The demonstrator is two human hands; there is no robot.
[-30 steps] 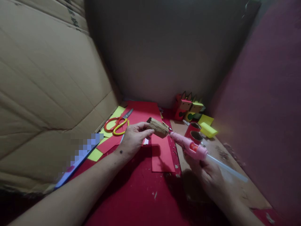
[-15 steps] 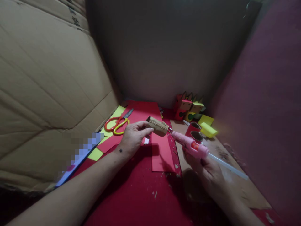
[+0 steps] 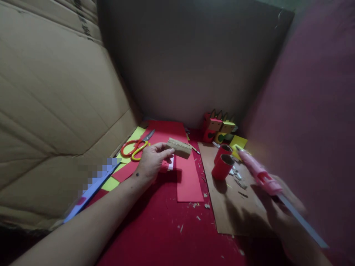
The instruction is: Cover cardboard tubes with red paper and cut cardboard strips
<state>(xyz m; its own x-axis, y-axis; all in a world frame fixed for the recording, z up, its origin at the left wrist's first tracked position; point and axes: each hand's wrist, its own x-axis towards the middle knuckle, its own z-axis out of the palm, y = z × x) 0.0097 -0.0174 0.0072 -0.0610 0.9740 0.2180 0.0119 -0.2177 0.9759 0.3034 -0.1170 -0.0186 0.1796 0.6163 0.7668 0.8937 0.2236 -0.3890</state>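
The cardboard piece [image 3: 180, 149], just below the frame's centre, is pinched by the left hand [image 3: 152, 162], while the right hand [image 3: 281, 218] at lower right grips a pink glue gun [image 3: 257, 173], and two red tubes [image 3: 220, 171] stand right of centre, figures [image 3: 215, 125] farther back.

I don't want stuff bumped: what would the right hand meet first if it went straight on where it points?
Probably the yellow paper, just past the tip of the pink glue gun in the right hand. Depth is unclear, so the tip might pass over it.
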